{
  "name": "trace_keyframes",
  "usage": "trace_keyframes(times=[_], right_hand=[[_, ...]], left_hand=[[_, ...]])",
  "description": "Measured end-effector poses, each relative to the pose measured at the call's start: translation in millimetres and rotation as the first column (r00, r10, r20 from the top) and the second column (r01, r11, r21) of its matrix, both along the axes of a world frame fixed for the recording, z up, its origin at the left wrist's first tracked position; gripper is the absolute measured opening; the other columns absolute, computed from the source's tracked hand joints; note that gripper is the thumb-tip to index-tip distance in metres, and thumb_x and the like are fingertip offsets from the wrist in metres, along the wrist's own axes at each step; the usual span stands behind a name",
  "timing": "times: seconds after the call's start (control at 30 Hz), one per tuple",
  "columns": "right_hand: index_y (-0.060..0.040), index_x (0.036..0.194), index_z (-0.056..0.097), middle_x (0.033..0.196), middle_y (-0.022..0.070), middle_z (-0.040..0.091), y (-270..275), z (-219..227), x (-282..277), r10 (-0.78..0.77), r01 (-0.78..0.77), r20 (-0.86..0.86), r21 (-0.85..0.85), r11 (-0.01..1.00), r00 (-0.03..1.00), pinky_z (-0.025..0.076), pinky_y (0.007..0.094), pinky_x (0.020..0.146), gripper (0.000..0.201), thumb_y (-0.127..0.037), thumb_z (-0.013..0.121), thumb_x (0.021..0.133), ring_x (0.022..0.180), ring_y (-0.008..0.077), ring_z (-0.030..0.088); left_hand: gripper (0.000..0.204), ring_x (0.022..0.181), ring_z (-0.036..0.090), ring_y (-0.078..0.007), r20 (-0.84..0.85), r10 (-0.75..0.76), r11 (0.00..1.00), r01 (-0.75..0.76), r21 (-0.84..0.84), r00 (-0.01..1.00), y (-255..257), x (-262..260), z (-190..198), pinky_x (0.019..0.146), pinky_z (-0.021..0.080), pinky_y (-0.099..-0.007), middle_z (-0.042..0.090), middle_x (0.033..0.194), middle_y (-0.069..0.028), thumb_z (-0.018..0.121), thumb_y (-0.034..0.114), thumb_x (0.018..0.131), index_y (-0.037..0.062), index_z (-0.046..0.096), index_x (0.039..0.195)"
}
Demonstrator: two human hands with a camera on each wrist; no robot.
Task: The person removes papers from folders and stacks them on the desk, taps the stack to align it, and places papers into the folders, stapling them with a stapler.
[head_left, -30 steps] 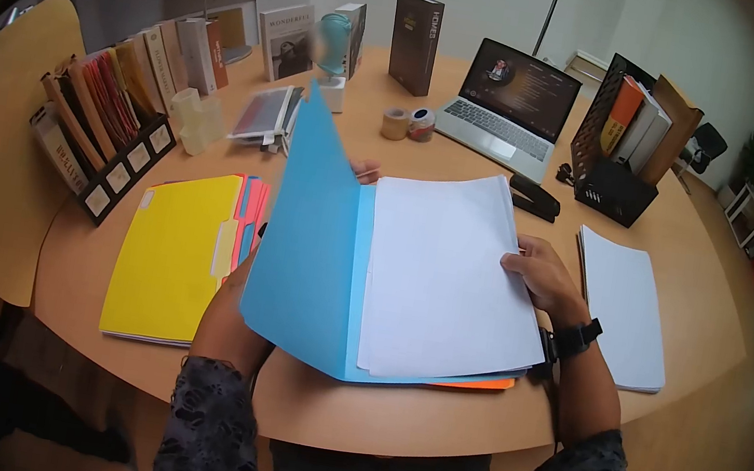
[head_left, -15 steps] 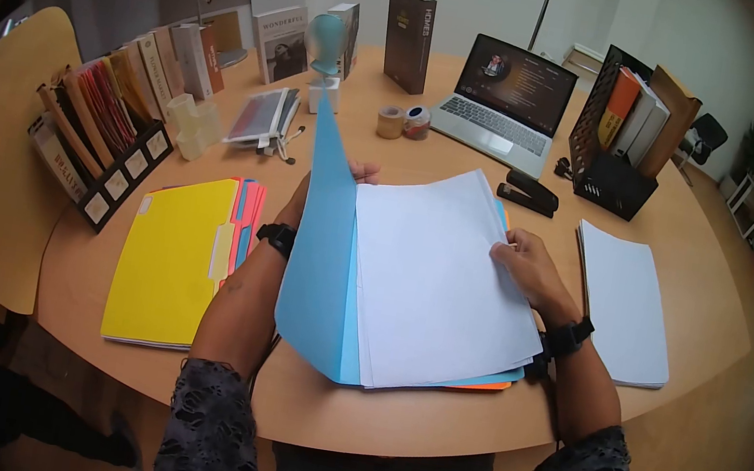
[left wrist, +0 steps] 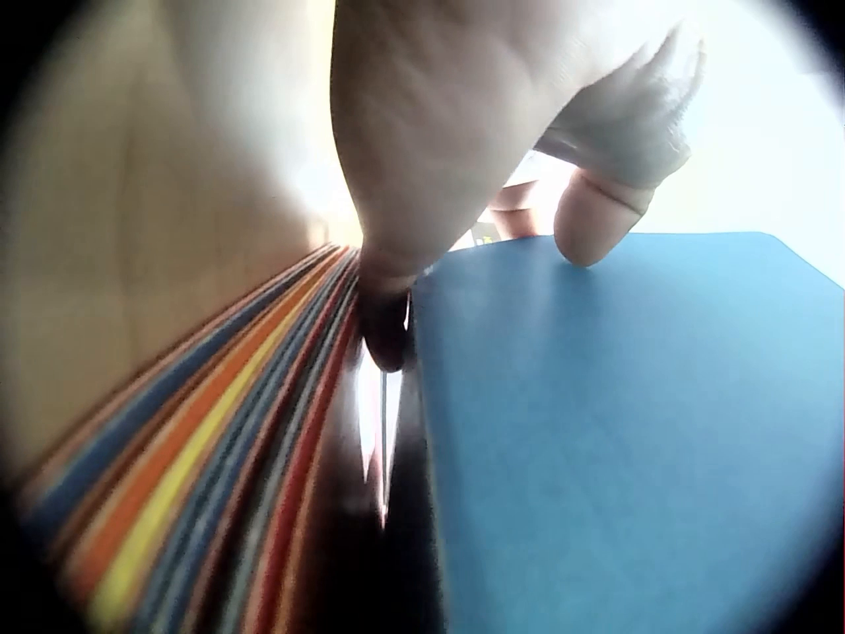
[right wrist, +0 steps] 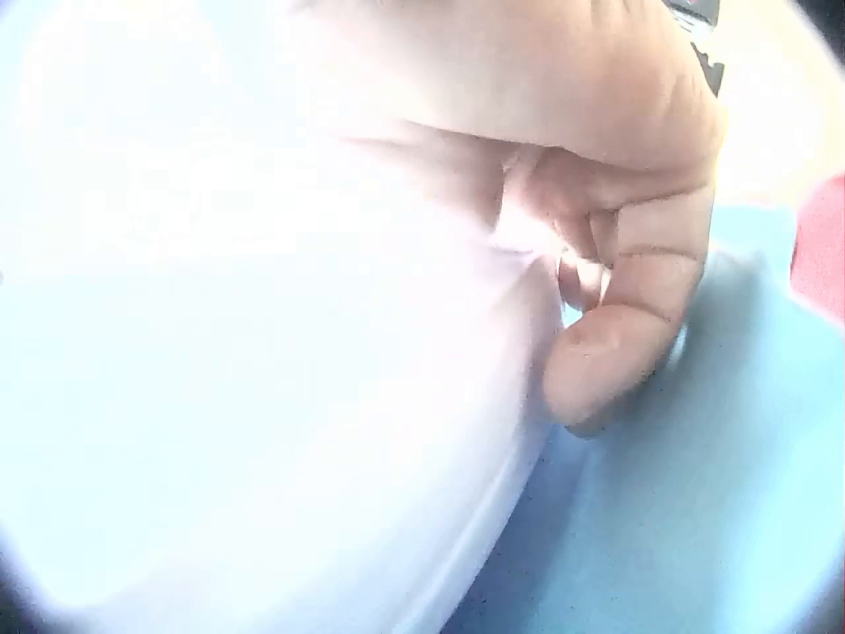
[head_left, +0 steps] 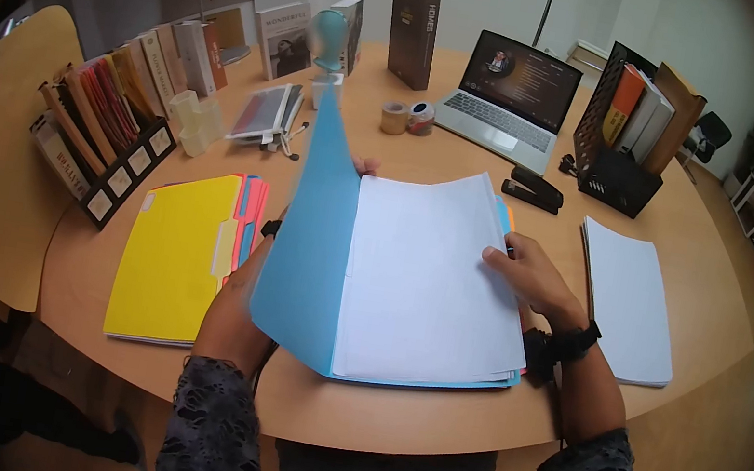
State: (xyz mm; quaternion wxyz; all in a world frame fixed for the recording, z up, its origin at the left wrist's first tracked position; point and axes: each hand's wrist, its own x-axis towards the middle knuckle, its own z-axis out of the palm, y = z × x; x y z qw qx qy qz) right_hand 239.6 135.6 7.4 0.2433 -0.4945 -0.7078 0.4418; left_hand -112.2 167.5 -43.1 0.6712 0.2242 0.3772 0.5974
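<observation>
A blue folder (head_left: 303,244) stands half open in front of me in the head view, its left cover raised. White sheets (head_left: 419,281) lie inside, their left edges along the fold. My right hand (head_left: 536,277) pinches the sheets at their right edge, thumb on top; the right wrist view shows its fingers curled under the paper (right wrist: 330,396). Most of my left hand (head_left: 369,167) is hidden behind the raised cover. In the left wrist view that hand (left wrist: 449,119) holds the folder at its spine and top edge, above a stack of coloured folder edges (left wrist: 198,462).
Yellow and coloured folders (head_left: 174,254) lie at left, a white paper stack (head_left: 628,302) at right. Behind stand a stapler (head_left: 534,190), tape rolls (head_left: 407,118), a laptop (head_left: 508,109), a black file holder (head_left: 615,178) and a book rack (head_left: 107,147).
The sheets have shifted left against the fold and straightened from a tilt. My right hand has moved slightly left with them. Since half a second ago, the blue cover has swung further left.
</observation>
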Motion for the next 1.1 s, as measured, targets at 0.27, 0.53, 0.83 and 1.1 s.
trace_keyframes(times=[0.27,0.53,0.83,1.1], right_hand=[[0.011,0.089,0.063,0.073,0.0112,0.06,-6.0,17.8,6.8,0.156,-0.159,0.265,-0.012,0.987,0.952,0.048,0.0327,0.059,0.036,-0.025,0.064,0.087,0.064,0.0171,0.058],[0.0063,0.086,0.06,0.069,0.0083,0.057,-7.5,12.6,7.8,0.053,-0.062,0.208,0.039,0.997,0.977,0.045,0.0294,0.051,0.03,-0.023,0.067,0.086,0.059,0.014,0.056],[-0.0003,0.082,0.056,0.061,0.0046,0.054,0.9,16.3,20.1,0.09,-0.088,0.179,-0.017,0.996,0.98,0.038,0.0252,0.039,0.025,-0.022,0.067,0.088,0.045,0.0104,0.051],[-0.0009,0.083,0.056,0.059,0.004,0.056,-12.2,28.2,15.1,0.124,-0.109,0.105,-0.145,0.983,0.987,0.037,0.0234,0.038,0.023,-0.021,0.064,0.091,0.041,0.0088,0.05]], left_hand=[[0.018,0.08,0.063,-0.0146,-0.037,-0.038,0.966,0.046,0.253,0.999,-0.9,-0.3,-10.7,0.069,0.057,-0.0253,0.065,0.097,-0.0099,0.06,0.019,0.093,0.0014,0.065,0.097],[0.017,0.087,0.062,-0.0166,-0.022,-0.002,0.992,0.005,0.125,1.0,-13.2,6.7,8.8,0.071,0.057,-0.0276,0.065,0.103,-0.011,0.059,0.017,0.093,0.0014,0.063,0.095],[0.008,0.096,0.061,-0.0209,-0.041,0.047,0.966,-0.035,0.256,0.998,-16.6,10.8,3.3,0.083,0.057,-0.0339,0.065,0.105,-0.0112,0.061,0.013,0.092,0.0049,0.061,0.09],[0.011,0.094,0.061,-0.0191,-0.1,0.16,0.975,-0.141,0.173,0.982,-23.3,23.5,16.9,0.08,0.057,-0.0328,0.065,0.103,-0.0114,0.062,0.015,0.091,0.0043,0.06,0.09]])
